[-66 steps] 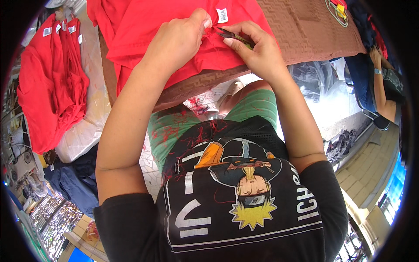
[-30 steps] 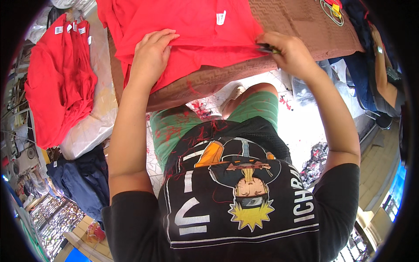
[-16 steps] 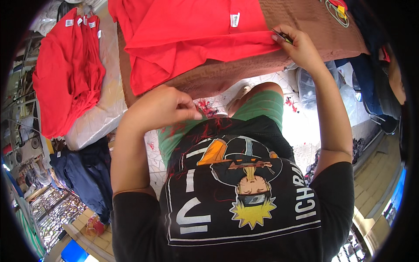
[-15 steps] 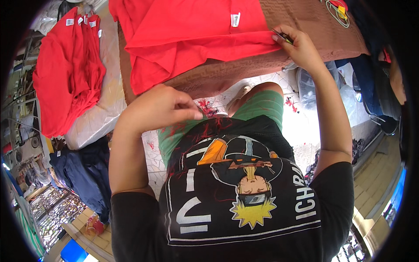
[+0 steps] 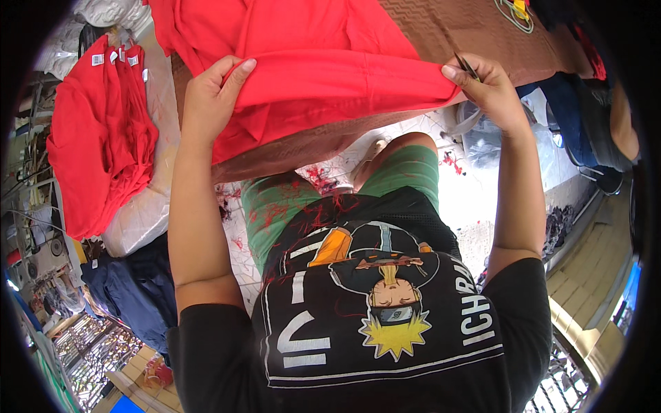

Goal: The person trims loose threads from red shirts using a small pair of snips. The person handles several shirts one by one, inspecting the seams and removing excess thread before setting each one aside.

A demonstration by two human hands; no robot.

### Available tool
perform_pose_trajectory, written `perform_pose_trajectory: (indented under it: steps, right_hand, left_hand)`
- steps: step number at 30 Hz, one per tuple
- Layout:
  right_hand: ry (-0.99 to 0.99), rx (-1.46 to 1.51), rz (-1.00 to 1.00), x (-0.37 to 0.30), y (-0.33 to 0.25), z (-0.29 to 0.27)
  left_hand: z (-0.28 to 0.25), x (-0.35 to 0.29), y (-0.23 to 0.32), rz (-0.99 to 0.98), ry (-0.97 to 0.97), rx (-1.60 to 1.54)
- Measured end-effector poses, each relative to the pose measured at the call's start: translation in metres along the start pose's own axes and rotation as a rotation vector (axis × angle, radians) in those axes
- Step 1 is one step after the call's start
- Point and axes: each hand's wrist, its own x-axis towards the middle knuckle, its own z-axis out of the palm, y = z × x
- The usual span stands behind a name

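Observation:
A red garment lies over the brown-covered table, its near edge stretched between my two hands. My left hand is closed on the left end of that edge, thumb on top of the cloth. At the right end, my right hand pinches the fabric between thumb and fingers. Small dark thread snips are also tucked in my right hand, blades pointing away from me; their handles are hidden by the fingers.
A pile of red garments with white labels lies on a plastic-wrapped stack at the left. Below it are dark blue clothes. A coiled pale cord rests at the table's far right. Red thread scraps litter the floor and my lap.
My left hand has risen from near my lap and taken hold of the red garment. The cloth's near edge is now pulled taut and lifted. My right hand still holds the snips and cloth.

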Motion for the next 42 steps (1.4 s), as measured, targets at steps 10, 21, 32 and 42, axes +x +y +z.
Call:
perform_pose_trajectory:
  steps: [10,21,32,42]
  right_hand:
    - [0.503,-0.394,-0.195,0.03,-0.006,0.038]
    - [0.285,-0.022,-0.078,0.045,0.025,0.09]
    - [0.273,-0.022,-0.089,0.046,0.025,0.089]
    - [0.224,0.019,-0.111,0.028,0.009,0.097]
  left_hand:
    - [0.043,0.019,0.032,0.314,0.154,0.132]
    - [0.113,0.022,0.041,0.369,-0.13,0.091]
    - [0.11,0.023,0.041,-0.035,-0.091,-0.321]
    - [0.111,0.024,0.038,-0.115,-0.075,-0.534]
